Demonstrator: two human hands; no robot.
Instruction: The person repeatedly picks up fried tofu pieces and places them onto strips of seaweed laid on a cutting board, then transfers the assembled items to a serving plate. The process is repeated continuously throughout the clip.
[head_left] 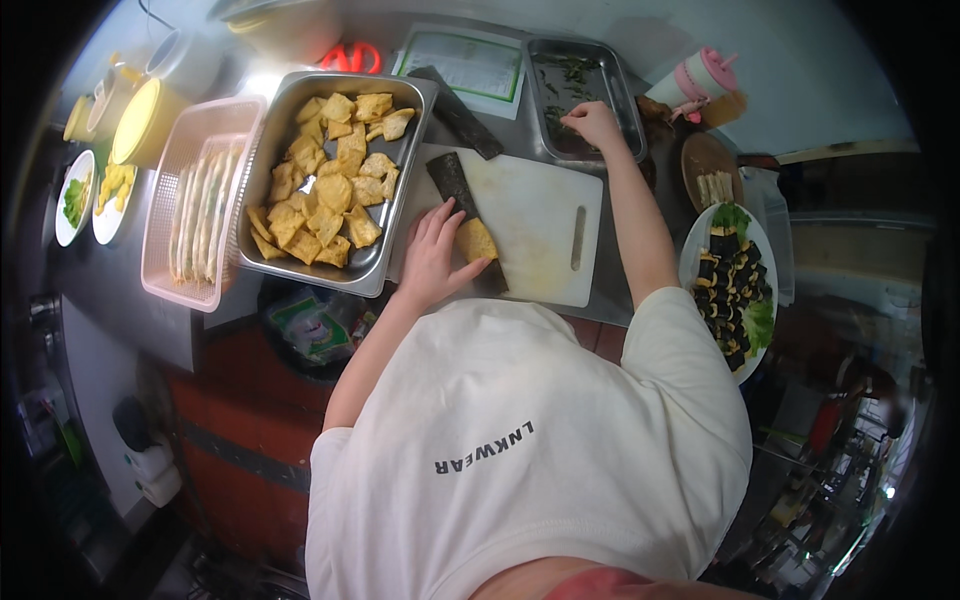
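On the white cutting board [535,200] lies a dark strip, seemingly seaweed [452,180], with a yellow fried tofu-like piece [476,240] on its nearer half. My left hand [432,255] rests at the board's left side, fingers spread; its fingertips touch the strip's edge and its thumb reaches the yellow piece. My right hand [597,126] is over the front right part of a metal tray [545,130] holding scattered green leafy bits [570,82]. Its fingers are pinched together; whatever is between them is too small to make out. Another dark strip [455,112] lies behind the board.
A deep steel pan [392,215] of yellow pieces stands left, beside a pink basket [215,285] of long pale rolls. Right are a plate [768,270] of dark-wrapped rolls, a round brown board [695,155] with small sticks and a pink-and-white cup [697,78]. Red-handled scissors [352,57] lie behind.
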